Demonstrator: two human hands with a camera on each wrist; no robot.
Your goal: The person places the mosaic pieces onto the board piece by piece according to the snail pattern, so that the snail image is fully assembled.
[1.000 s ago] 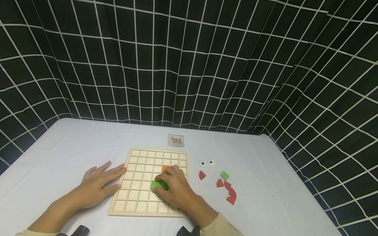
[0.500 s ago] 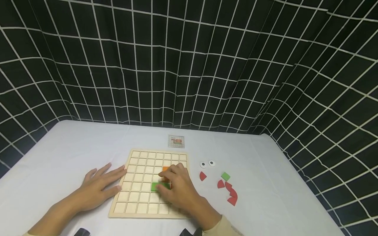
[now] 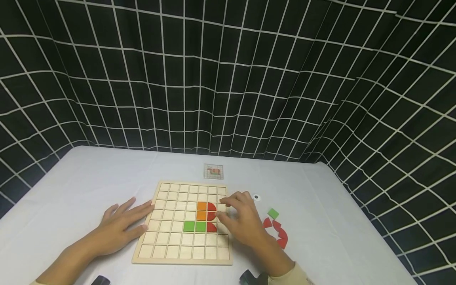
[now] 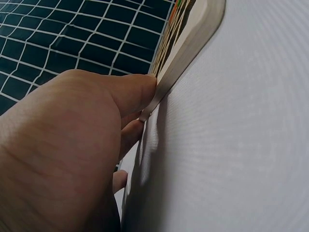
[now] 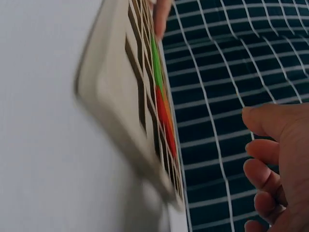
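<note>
Holding nothing in the parted fingers of the right hand (image 3: 246, 222), partly hiding the right rim of the wooden board (image 3: 169, 238), and touching the left rim with straight fingers of the left hand (image 3: 119, 225). Showing green squares (image 3: 189, 226), orange squares (image 3: 202, 215) and red pieces (image 3: 211, 216) set in cells right of centre, reduced to blurred slivers in the right wrist view. Showing farther out, on the bench (image 3: 306, 194), a card (image 3: 213, 171) too small to make out.
</note>
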